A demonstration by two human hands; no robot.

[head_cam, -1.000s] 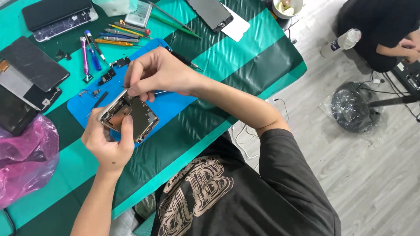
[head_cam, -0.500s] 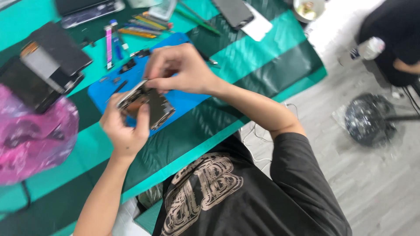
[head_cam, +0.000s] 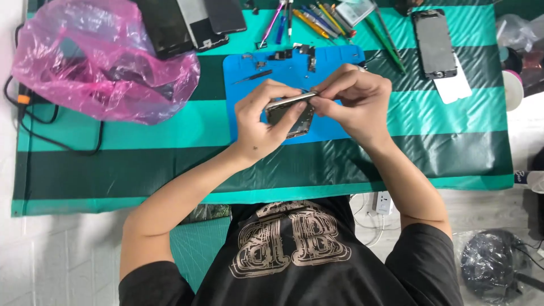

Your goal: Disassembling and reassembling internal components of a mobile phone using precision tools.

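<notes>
Head view, phone: we see the opened phone held tilted, lifted off the blue mat.
Left hand: fingers curled around the phone body, gripping it.
Right hand: fingertips pinched at the phone's upper edge.
Risk: small loose parts lie on the mat; a slip could drop the phone onto them.
Risk: prying at the edge may bend it.

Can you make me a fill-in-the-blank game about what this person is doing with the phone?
1. The left hand holds an opened ____ above the blue work mat.
2. The right hand pinches the top edge of the opened phone, so ____ hands touch it.
3. The crumpled plastic bag left of the mat is ____.

Missing words: phone; both; pink
</notes>
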